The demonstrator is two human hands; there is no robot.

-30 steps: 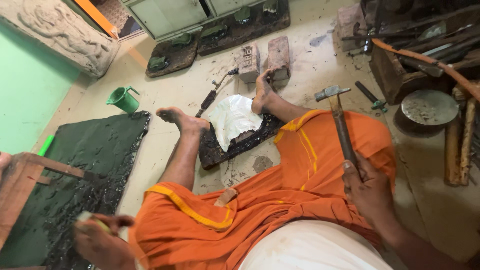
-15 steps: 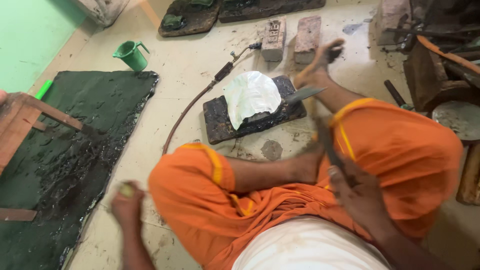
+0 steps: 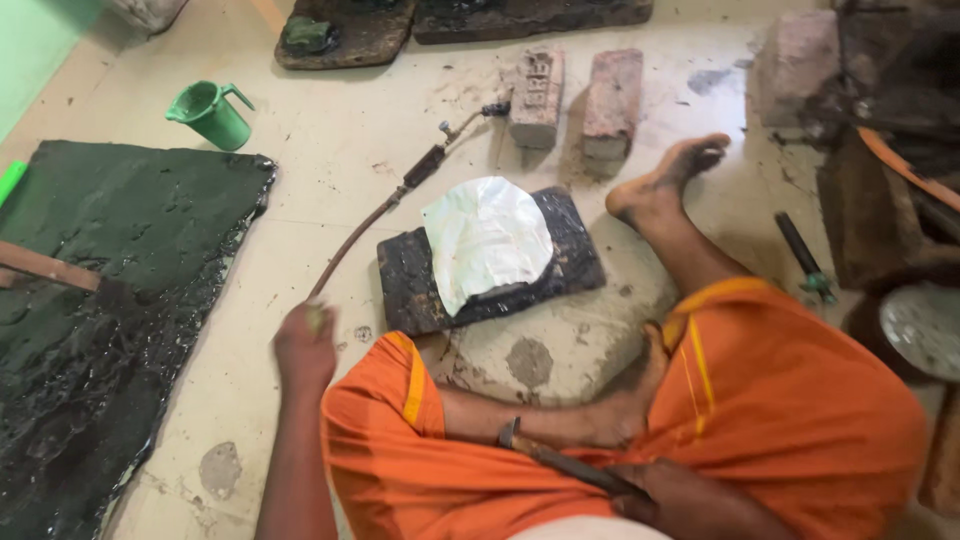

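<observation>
I sit on the floor in an orange cloth. My left hand (image 3: 304, 348) is closed on a small pale tool (image 3: 316, 316), close to the near end of a thin hose leading to a torch (image 3: 424, 166). My right hand (image 3: 668, 492) grips the handle of a hammer (image 3: 548, 456), which lies across my folded shin, head to the left. In front of me a crumpled white metal sheet (image 3: 486, 240) lies on a black pitch block (image 3: 416, 284), which rests on a round pale pad (image 3: 570, 340). My right foot (image 3: 668, 176) stretches past the block.
A large black pitch slab (image 3: 120, 300) with a wooden piece (image 3: 48, 266) fills the left. A green mug (image 3: 210, 112) stands behind it. Two bricks (image 3: 576, 96) lie beyond the block. A dark-handled tool (image 3: 802, 256), a metal dish (image 3: 924, 326) and clutter sit at the right.
The hammer came down from beside my knee and now lies across my shin. My left hand moved forward toward the hose end. The view tipped down and closer.
</observation>
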